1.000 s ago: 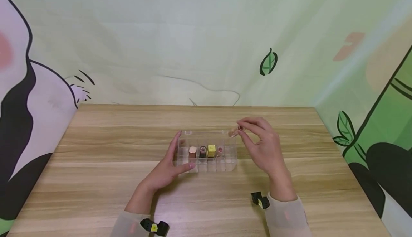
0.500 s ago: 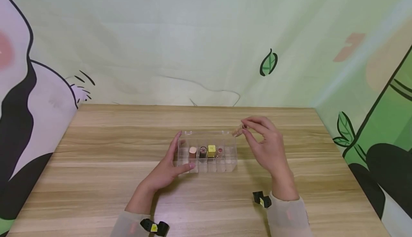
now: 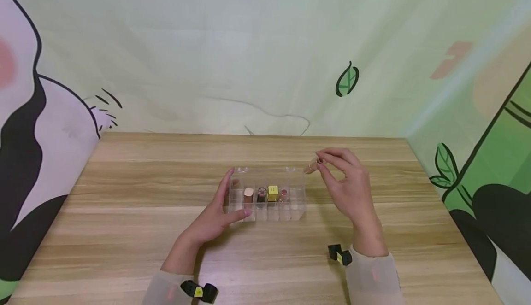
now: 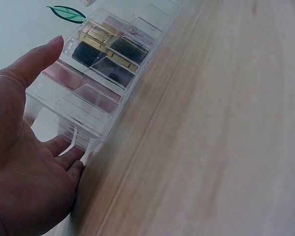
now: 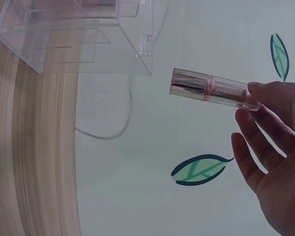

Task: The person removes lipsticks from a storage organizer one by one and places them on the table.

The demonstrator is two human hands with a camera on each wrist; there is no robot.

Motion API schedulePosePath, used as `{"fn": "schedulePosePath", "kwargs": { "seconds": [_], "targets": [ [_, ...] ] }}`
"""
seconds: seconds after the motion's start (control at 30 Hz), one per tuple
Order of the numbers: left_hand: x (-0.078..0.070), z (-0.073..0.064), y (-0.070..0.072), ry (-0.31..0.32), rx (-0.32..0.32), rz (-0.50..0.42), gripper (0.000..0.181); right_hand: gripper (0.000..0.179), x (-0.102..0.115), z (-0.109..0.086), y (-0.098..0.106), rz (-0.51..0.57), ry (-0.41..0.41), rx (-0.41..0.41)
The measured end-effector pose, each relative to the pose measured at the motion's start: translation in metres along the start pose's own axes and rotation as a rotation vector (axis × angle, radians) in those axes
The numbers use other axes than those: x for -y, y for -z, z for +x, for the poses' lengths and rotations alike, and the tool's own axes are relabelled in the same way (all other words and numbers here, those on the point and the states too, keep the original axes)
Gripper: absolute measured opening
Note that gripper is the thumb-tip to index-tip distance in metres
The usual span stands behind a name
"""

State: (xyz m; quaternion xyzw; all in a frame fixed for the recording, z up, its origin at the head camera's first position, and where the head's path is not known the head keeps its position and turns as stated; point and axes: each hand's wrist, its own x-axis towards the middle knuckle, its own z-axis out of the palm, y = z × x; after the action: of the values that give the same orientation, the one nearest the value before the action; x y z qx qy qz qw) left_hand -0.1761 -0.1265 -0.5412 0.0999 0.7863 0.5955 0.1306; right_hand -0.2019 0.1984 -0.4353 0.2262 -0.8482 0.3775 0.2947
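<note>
A clear acrylic organizer point(image 3: 297, 207) with several compartments stands on the table. My left hand point(image 3: 211, 223) holds its left end, thumb along the front and fingers at the far side. Inside stand a rose-brown lipstick point(image 3: 248, 197), a black tube point(image 3: 261, 196), a gold-capped tube point(image 3: 272, 193) and a small pink-topped tube point(image 3: 284, 196); the right-hand slots hold nothing. Beyond the organizer's back right corner, my right hand point(image 3: 348, 190) pinches a lipstick point(image 5: 209, 89) by its clear end. Its shiny metallic end points toward the organizer, apart from it.
The wooden table point(image 3: 137, 171) reaches back to a printed cloth backdrop point(image 3: 166, 65) with leaf drawings. Black wrist devices sit at both sleeves, one at the left cuff point(image 3: 199, 292) and one at the right cuff point(image 3: 340, 255).
The right hand has moved to the right and slightly away with the lipstick, from over the organizer's back right corner to just beyond it. The left hand and organizer have stayed put.
</note>
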Motion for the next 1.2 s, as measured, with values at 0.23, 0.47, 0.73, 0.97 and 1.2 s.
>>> {"fn": "schedulePosePath", "kwargs": {
  "seconds": [0.23,0.47,0.73,0.97,1.2],
  "targets": [
    [-0.0023,0.0007,0.0009,0.000,0.000,0.001,0.117,0.029,-0.0008,0.0006,0.0011,0.009,-0.010,-0.003],
    [-0.0013,0.0009,0.0010,-0.008,0.003,-0.005,0.118,0.028,-0.0021,0.0001,0.0010,0.007,-0.022,-0.006],
    [0.0003,0.0012,0.0007,-0.004,-0.003,0.000,0.116,0.027,-0.0054,-0.0001,-0.0002,0.001,-0.032,-0.002],
    [-0.0011,-0.0001,0.0009,0.011,0.001,-0.002,0.116,0.027,-0.0072,-0.0013,-0.0029,-0.008,-0.036,0.017],
    [-0.0018,-0.0004,0.0005,0.010,0.001,-0.012,0.115,0.027,-0.0072,-0.0016,-0.0032,-0.022,-0.050,0.025]
  ]
}}
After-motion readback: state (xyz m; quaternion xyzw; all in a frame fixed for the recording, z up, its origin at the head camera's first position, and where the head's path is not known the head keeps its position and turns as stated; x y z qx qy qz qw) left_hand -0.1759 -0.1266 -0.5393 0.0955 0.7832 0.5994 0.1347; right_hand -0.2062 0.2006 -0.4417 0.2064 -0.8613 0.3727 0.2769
